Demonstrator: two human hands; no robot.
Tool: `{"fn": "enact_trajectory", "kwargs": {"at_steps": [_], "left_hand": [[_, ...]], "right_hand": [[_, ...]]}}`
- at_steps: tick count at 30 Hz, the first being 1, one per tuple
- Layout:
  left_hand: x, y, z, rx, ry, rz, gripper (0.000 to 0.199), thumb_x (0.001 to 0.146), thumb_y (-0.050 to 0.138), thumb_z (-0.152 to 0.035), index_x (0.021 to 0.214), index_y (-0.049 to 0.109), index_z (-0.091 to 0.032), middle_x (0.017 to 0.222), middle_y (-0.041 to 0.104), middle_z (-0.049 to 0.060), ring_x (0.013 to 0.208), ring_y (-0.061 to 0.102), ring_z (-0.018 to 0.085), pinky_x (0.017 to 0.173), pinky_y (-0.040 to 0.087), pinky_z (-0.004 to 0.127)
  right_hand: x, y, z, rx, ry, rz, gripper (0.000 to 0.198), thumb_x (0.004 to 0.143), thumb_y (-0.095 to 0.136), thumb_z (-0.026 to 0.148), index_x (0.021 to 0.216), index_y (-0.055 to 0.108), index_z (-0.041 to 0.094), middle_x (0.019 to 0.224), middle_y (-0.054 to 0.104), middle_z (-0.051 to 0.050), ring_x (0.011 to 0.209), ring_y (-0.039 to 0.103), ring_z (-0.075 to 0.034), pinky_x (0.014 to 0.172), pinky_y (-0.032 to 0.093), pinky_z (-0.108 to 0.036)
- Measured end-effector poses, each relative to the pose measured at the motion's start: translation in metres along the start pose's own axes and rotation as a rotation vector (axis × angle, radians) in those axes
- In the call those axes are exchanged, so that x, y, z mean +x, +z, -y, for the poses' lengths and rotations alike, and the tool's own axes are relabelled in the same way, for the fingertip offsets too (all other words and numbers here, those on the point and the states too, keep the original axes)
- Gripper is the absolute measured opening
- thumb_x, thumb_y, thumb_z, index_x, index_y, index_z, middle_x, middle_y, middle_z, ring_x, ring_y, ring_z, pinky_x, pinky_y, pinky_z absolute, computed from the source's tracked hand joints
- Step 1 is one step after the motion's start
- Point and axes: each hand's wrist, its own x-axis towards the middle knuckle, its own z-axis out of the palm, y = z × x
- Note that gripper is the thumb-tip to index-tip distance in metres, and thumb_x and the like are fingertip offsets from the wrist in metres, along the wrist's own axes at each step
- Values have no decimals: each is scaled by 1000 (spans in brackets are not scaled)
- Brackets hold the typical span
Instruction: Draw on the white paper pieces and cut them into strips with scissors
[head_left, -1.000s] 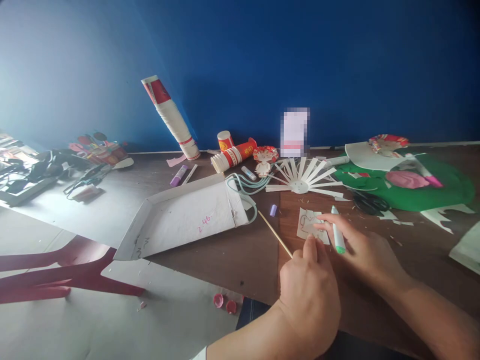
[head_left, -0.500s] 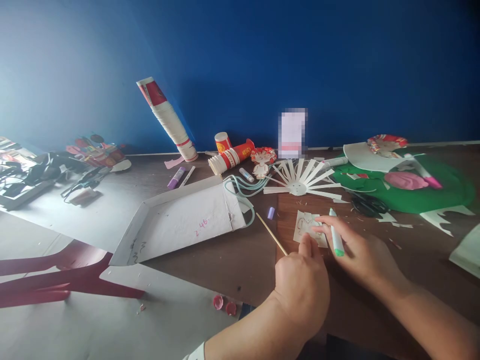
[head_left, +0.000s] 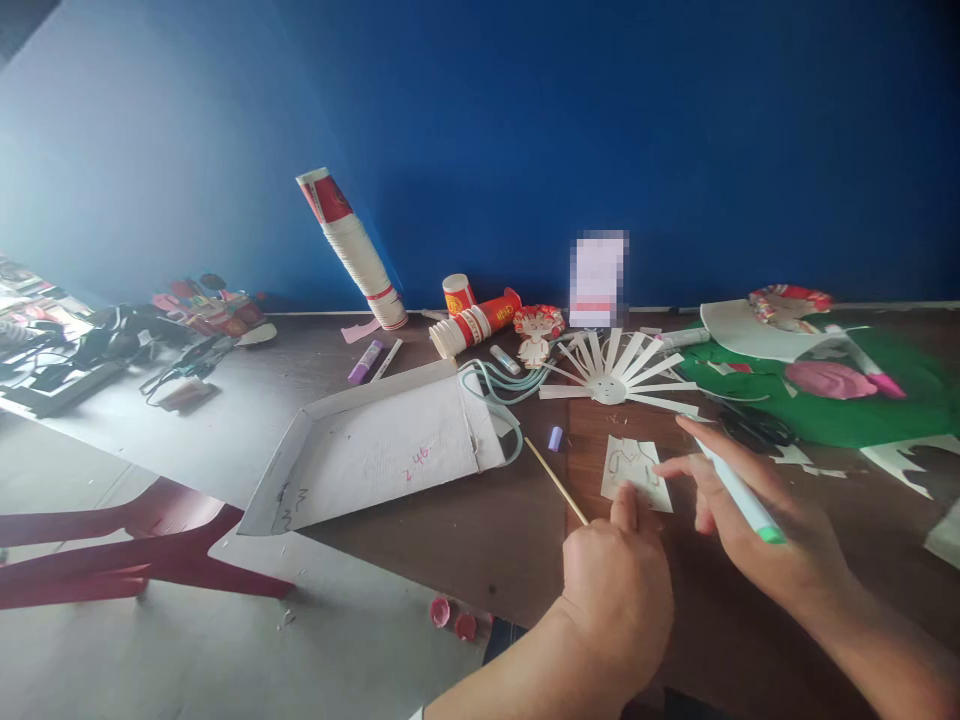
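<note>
My left hand [head_left: 619,600] is mostly curled, with fingertips pressed on the lower edge of a small square of white paper [head_left: 626,465] that bears thin brown curving lines. In my right hand [head_left: 772,520] lies a pale marker [head_left: 739,490] with a green end, its other end by the forefinger. Another right fingertip reaches the paper's right edge. Just left of my left hand is a thin wooden stick [head_left: 555,478], its near end hidden behind the hand. A purple cap [head_left: 555,438] sits beyond the stick.
A shallow white box [head_left: 375,450] stands left, with pale blue cord [head_left: 517,385] at its end. Behind are a white paper-strip fan [head_left: 609,388], stacked paper cups [head_left: 356,255] and glue sticks. Black scissors [head_left: 754,425] and a green sheet [head_left: 915,400] are right.
My right hand has drawn back rightward from the paper, and the marker has tilted over within it. My left fingers stay on the paper. The whole view has shifted slightly.
</note>
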Motion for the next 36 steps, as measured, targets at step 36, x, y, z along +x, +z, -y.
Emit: {"fn": "enact_trajectory", "kwargs": {"at_steps": [36], "left_hand": [[-1, 15, 6, 12, 36, -83, 69, 92, 54, -24, 157, 37, -11, 158, 47, 16, 86, 73, 20, 63, 58, 30]], "right_hand": [[10, 26, -4, 163, -197, 118, 8, 96, 60, 24, 99, 68, 24, 89, 76, -3, 82, 74, -20, 76, 59, -29]]}}
